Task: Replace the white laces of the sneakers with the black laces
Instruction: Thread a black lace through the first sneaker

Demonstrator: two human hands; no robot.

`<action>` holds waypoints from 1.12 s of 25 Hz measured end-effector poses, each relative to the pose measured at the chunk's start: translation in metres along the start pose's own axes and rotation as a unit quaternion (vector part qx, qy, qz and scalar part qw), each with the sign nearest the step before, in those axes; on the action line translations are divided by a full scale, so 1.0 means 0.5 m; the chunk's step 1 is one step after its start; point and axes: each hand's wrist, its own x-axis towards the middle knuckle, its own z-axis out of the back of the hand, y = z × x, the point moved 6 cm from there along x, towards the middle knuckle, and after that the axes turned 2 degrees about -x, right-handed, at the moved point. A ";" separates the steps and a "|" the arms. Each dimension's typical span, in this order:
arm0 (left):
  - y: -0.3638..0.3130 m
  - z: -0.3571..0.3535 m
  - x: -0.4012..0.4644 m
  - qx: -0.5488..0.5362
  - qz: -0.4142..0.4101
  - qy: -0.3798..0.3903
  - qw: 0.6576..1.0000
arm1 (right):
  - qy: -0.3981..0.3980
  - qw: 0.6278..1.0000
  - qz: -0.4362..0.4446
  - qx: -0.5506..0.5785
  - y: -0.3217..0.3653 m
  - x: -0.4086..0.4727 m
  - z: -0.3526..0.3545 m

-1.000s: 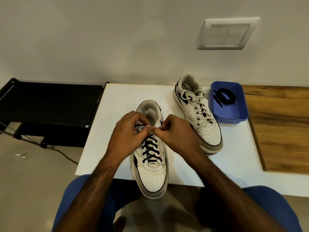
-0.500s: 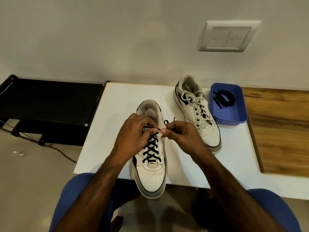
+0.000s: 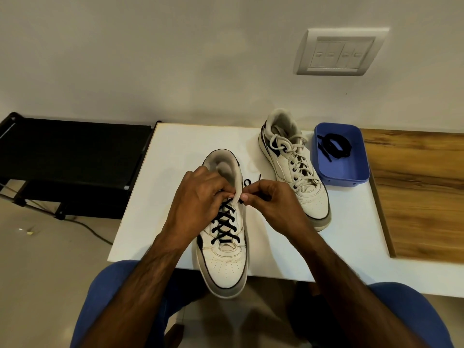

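near sneaker (image 3: 224,262): on the white counter (image 3: 175,156), at its front edge, toe hanging over the edge toward the person, heel toward the wall.
black lace (image 3: 224,223): criss-crossed up near sneaker's eyelets; free end loops out just behind the R hand.
L hand (image 3: 198,199): on the sneaker's left side by the collar, fingers curled, pinching the tongue/upper at the top eyelets. Exact contact w/ lace: can't tell.
R hand (image 3: 271,204): just right of the top eyelets, thumb + fingers pinching the black lace end; fingertips nearly meet those of the L hand.
far sneaker (image 3: 293,169): back-right part of counter, toe angled toward the front-right, white laces (image 3: 292,151) in place and tied.
blue tray (image 3: 351,177): at counter's right edge, just beside far sneaker, not clearly touching.
spare black lace (image 3: 334,144): coiled inside tray, back half.
misc: wood surface (image 3: 421,197) right of counter; black rack (image 3: 70,151) left; switch plate (image 3: 339,52) on wall.
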 end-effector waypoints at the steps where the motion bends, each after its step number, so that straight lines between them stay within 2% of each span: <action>1: 0.002 -0.001 0.000 -0.010 0.005 0.000 1.000 | -0.011 1.000 -0.001 -0.005 -0.001 0.000 0.001; 5: 0.007 0.011 0.002 -0.073 0.060 -0.011 0.995 | -0.059 0.998 0.004 -0.023 0.002 -0.006 0.001; 12: 0.004 0.014 0.004 -0.083 0.013 0.049 0.995 | -0.069 0.997 0.010 -0.027 0.005 -0.007 -0.001; 19: -0.003 0.000 0.006 0.016 0.004 0.011 1.000 | -0.085 0.996 0.018 -0.021 0.005 -0.011 -0.002; 25: -0.043 0.012 0.001 0.100 -0.099 -0.043 0.989 | -0.097 0.991 0.054 -0.074 0.016 -0.015 -0.001; 28: -0.031 0.005 0.004 0.082 -0.073 -0.048 0.993 | -0.103 0.992 0.056 -0.056 0.015 -0.016 -0.001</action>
